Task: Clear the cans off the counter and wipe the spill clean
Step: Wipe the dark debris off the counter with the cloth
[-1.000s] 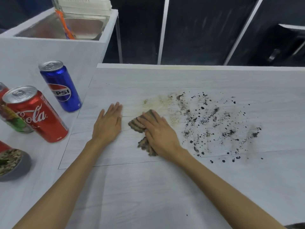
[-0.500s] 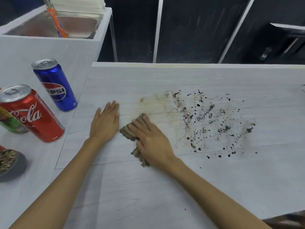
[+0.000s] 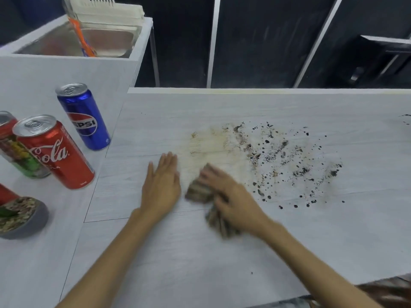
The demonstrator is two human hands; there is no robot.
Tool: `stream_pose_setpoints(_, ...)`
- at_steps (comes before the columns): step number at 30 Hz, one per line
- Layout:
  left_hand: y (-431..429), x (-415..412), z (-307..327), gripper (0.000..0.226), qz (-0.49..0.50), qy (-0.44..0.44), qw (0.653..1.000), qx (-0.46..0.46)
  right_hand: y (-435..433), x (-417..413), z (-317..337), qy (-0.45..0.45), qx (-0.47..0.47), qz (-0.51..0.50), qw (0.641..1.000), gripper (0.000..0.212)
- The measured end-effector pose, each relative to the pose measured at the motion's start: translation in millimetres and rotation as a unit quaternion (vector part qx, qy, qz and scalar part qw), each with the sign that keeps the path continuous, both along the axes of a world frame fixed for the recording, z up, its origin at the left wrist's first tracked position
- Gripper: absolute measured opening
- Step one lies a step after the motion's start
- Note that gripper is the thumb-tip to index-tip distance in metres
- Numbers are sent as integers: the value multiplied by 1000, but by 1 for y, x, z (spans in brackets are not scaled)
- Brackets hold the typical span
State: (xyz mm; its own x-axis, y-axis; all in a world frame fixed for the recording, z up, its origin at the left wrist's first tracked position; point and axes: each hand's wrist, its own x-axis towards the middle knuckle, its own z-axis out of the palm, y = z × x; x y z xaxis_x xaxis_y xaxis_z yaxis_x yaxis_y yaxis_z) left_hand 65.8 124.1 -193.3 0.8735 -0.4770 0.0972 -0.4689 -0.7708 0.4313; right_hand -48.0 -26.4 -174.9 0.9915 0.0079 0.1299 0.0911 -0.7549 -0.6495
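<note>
Off to the left, a steel sink (image 3: 106, 41) sits sunk in a raised white unit (image 3: 66, 72), with an orange-handled thing (image 3: 83, 41) leaning inside it and a white rack (image 3: 111, 10) at its far edge. Behind, dark wall panels (image 3: 262, 41) are split by pale metal strips (image 3: 213, 41); a dark cabinet (image 3: 378, 61) stands at the right.

right hand (image 3: 235, 203) and cloth (image 3: 198, 192) motion-blurred, bowl (image 3: 37, 221) cropped

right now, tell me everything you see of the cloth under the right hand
The cloth is brownish, ribbed, crumpled and blurred. It lies on the white counter, left of the dark spill, pressed by the right hand; bunches show ahead of the hand and near the wrist. The left hand lies flat beside it.
</note>
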Motion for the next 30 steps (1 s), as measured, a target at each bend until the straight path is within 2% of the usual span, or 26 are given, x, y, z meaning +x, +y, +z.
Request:
stream_pose_setpoints(2,-6,-30,0,52,-1,30,1000,6,9,-43,-19,-50,-127,21,990,49)
stream_pose_setpoints(3,-7,-41,-1,52,-8,33,999,9,2,-54,-27,-68,-162,-1,984,46)
stream_pose_setpoints(6,-9,-54,-3,52,-19,8,1000,20,-34,-52,-19,-46,-155,-59,985,45)
stream_pose_setpoints(9,-9,-51,-3,52,-19,-2,1000,24,-77,-20,-18,0,-150,-56,987,46)
stream_pose_setpoints(12,-11,-52,-2,53,-27,-9,999,35,-99,13,-17,4,-98,-99,990,46)
stream_pose_setpoints(15,-10,-54,-2,52,-33,-12,999,36,-93,23,1,-2,1,-176,984,43)
stream_pose_setpoints(18,-9,-56,-2,52,-51,-18,998,36,-73,-13,21,-11,62,-160,985,44)
stream_pose_setpoints(21,-9,-58,-3,52,-68,-17,997,41,-38,-76,6,15,-36,-114,993,47)
stream_pose_setpoints(24,-8,-58,-4,52,-79,-18,996,42,-9,-117,-22,-14,-175,-120,977,49)
stream_pose_setpoints(30,-7,-60,-6,52,-128,-38,991,16,-60,-69,-6,11,-196,-40,980,50)
